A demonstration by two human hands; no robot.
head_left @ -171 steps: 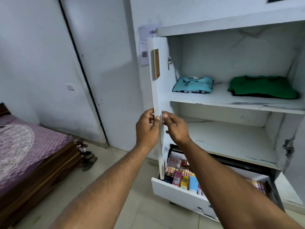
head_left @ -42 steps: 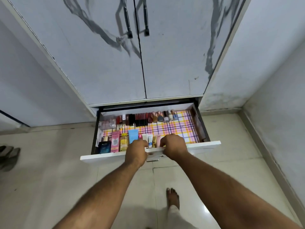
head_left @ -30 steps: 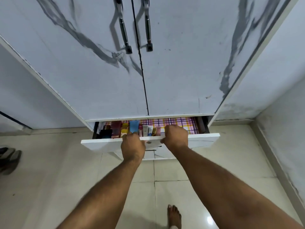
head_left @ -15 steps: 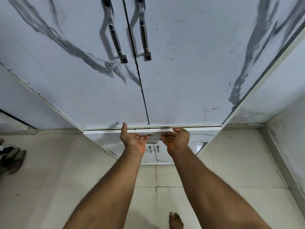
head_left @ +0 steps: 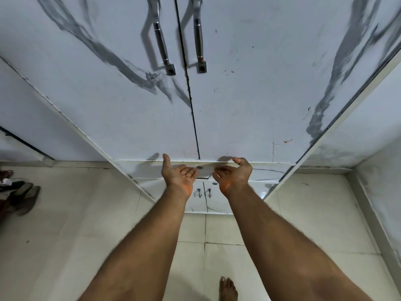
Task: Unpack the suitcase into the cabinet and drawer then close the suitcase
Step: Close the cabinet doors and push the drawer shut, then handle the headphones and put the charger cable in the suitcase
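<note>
The cabinet is seen from above and close up: two tall white doors with grey marble-like streaks, both shut, meeting at a thin dark seam down the middle. A long metal bar handle is fixed on each door just beside the seam, the left handle and the right handle both ending in square mounts. Directly beneath the doors the drawer is pushed fully in, its white front flush under the door edge, with a small round keyhole near its centre. The suitcase is not in view, so its state cannot be told
</note>
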